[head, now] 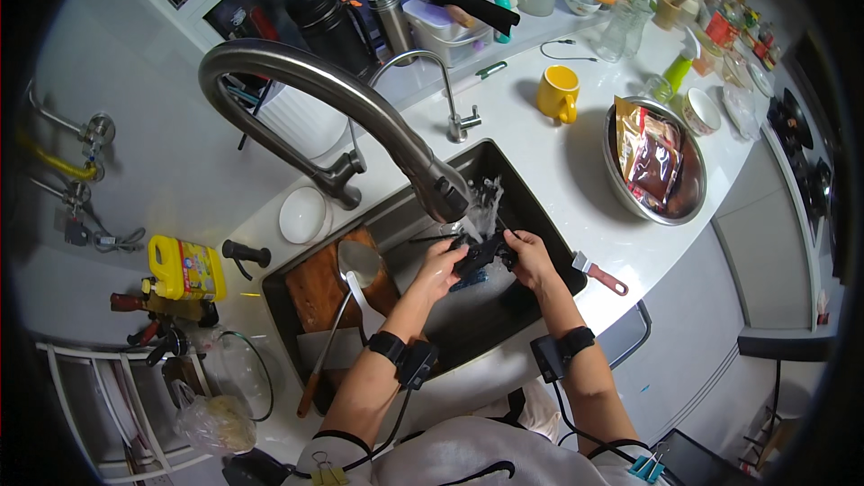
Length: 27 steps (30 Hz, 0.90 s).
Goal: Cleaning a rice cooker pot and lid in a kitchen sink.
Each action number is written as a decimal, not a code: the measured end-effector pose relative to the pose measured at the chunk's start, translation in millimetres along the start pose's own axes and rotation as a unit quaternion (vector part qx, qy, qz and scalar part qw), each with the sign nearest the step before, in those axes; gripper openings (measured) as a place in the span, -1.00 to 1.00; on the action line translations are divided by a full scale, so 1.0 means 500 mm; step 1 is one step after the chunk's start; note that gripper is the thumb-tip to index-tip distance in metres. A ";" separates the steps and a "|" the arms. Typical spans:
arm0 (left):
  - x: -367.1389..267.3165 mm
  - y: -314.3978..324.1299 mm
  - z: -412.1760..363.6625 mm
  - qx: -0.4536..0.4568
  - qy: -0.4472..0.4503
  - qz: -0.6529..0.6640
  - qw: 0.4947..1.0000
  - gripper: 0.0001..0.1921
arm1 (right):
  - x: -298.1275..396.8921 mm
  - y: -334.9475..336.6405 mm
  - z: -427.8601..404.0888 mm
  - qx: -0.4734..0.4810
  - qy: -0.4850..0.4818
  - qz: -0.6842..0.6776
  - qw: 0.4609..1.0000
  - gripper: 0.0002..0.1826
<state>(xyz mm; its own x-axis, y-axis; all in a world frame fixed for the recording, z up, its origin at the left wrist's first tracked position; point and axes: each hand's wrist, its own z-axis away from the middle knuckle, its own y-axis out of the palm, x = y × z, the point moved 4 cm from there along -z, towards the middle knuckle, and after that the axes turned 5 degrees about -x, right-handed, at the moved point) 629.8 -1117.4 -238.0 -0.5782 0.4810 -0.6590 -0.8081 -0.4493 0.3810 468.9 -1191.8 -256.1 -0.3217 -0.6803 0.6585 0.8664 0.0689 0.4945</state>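
Water runs from the pull-down kitchen faucet (pixel 442 189) onto a black object (pixel 478 255), splashing up behind it. What this object is I cannot tell; it is dark and partly covered by fingers and water. My left hand (pixel 437 270) grips its left end, and my right hand (pixel 530 258) grips its right end. Both hands are over the dark sink basin (pixel 486 320). Beneath them a small blue item (pixel 470 280) lies on the basin floor. In the sink's left part are a wooden cutting board (pixel 314 287), a metal ladle (pixel 359 263) and a white utensil (pixel 364 304).
A steel bowl (pixel 698 179) of shiny packets and a yellow mug (pixel 559 91) stand on the right counter. A red-handled scraper (pixel 601 275) lies by the sink's right rim. Left are a white bowl (pixel 302 216), a soap dispenser (pixel 246 253) and a yellow jug (pixel 192 270).
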 end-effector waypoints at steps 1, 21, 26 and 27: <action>0.001 0.002 -0.001 0.000 0.000 0.000 1.000 -0.82 | 0.001 -0.002 0.001 0.000 0.000 0.000 1.000 -0.83; 0.000 -0.020 -0.034 -0.065 0.049 -0.172 0.982 -0.51 | 0.027 0.021 0.028 -0.039 -0.001 0.014 0.999 -0.87; 0.019 -0.052 -0.046 -0.071 0.048 -0.143 0.986 -0.48 | 0.029 0.034 0.028 -0.025 0.011 0.042 0.999 -0.86; 0.019 -0.045 -0.042 -0.077 0.039 -0.146 0.985 -0.49 | 0.031 0.028 0.028 -0.032 0.005 0.048 0.998 -0.86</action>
<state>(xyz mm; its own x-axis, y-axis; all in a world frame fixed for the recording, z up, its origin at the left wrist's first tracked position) 645.0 -1118.6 -266.2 -0.3073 0.5503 -0.7764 -0.9089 -0.4115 0.0681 470.6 -1190.9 -231.1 -0.2322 -0.6796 0.6958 0.9160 0.0878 0.3915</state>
